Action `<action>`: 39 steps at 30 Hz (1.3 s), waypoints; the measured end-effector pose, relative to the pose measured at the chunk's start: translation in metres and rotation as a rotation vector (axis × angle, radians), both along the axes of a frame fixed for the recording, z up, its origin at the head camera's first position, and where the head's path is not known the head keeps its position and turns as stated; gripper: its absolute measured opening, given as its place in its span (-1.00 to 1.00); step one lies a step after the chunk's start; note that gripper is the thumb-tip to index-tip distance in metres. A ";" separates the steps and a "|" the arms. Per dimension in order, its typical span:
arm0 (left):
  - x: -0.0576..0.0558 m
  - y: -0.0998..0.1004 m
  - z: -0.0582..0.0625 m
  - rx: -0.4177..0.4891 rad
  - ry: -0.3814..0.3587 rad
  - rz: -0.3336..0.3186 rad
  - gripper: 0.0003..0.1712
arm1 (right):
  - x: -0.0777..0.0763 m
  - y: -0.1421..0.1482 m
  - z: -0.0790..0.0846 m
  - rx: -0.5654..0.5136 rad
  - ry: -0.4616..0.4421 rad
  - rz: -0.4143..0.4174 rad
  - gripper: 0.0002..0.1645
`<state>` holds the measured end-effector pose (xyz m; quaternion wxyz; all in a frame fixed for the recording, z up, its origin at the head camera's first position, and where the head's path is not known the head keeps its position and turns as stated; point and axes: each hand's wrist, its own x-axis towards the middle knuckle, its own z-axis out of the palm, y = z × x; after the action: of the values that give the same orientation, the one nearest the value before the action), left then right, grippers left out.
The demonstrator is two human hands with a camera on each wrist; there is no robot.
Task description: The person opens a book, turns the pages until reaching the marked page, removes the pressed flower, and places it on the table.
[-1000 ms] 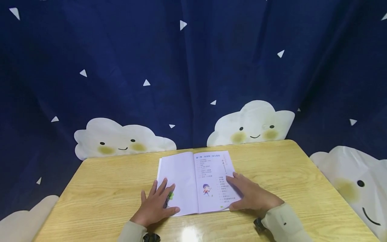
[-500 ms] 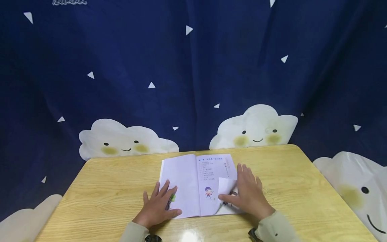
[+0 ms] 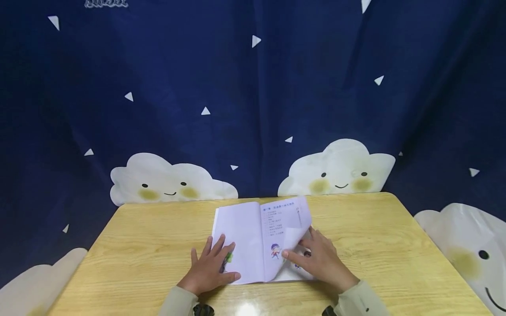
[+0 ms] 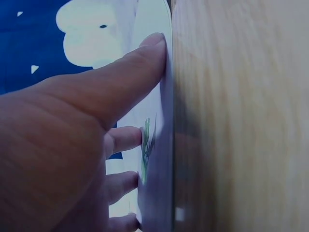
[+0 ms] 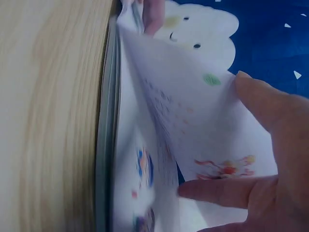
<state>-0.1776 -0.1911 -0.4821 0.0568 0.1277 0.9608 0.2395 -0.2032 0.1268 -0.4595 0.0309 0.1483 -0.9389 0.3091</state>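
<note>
A book lies spread on the wooden table, with a nearly blank left page and a right page of printed text and a small cartoon figure. My left hand rests on the left page with its fingers spread; in the left wrist view its thumb lies near the page's lower edge. My right hand holds the lower outer corner of the right page between thumb and fingers. That page curls up and leftward, baring a picture on the sheet beneath.
The light wooden table extends on both sides of the book. Behind it hangs a dark blue curtain printed with white triangles and smiling clouds. Grey-beige sleeves cover both forearms.
My right hand has gone from resting at the right page's edge to lifting its lower corner, and the page has curled up further. My left hand has stayed on the left page.
</note>
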 end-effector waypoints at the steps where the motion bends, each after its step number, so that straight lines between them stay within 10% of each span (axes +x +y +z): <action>1: 0.000 0.000 0.000 -0.001 0.002 -0.001 -0.04 | 0.000 -0.002 0.000 -0.033 0.018 0.036 -0.21; 13: 0.001 -0.002 0.003 -0.019 0.008 0.016 -0.05 | 0.010 -0.027 0.000 -0.392 -0.113 0.323 -0.27; 20: 0.000 -0.001 0.000 -0.050 0.031 0.007 -0.04 | 0.023 -0.048 -0.004 -0.208 -0.069 0.266 0.17; 34: -0.005 -0.017 -0.002 0.009 0.111 -0.026 -0.25 | 0.022 -0.068 -0.008 -0.171 -0.029 0.364 0.25; 39: -0.014 -0.037 -0.002 0.179 0.031 0.032 -0.32 | 0.022 -0.068 -0.010 -0.160 -0.040 0.393 0.26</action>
<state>-0.1918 -0.2283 -0.4838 0.0265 0.1204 0.9382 0.3235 -0.1816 0.0586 -0.4696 -0.0370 0.3195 -0.8648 0.3855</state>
